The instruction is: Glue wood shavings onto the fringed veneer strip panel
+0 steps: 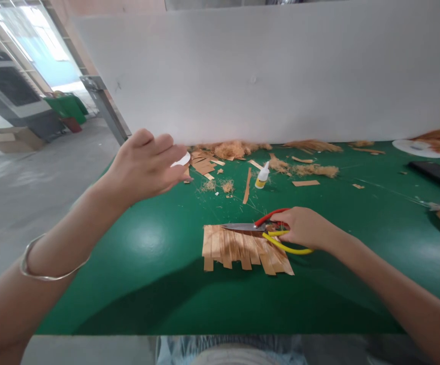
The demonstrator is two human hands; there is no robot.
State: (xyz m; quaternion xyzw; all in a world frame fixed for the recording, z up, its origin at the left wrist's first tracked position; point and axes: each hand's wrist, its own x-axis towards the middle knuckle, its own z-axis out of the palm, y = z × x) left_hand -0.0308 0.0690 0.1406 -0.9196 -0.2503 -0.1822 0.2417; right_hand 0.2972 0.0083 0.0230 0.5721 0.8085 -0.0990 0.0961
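My right hand holds a pair of scissors with one red and one yellow handle. The blades lie over the upper edge of a fringed piece of tan strips on the green table. Raised above the table at the left is my left hand, its fingers curled; what they hold, if anything, cannot be made out. Behind the scissors stands a small white glue bottle with a yellow label.
Tan scraps and fibre tufts lie along the white panel. At the right are a dark flat object and a white disc. A cardboard box sits on the floor.
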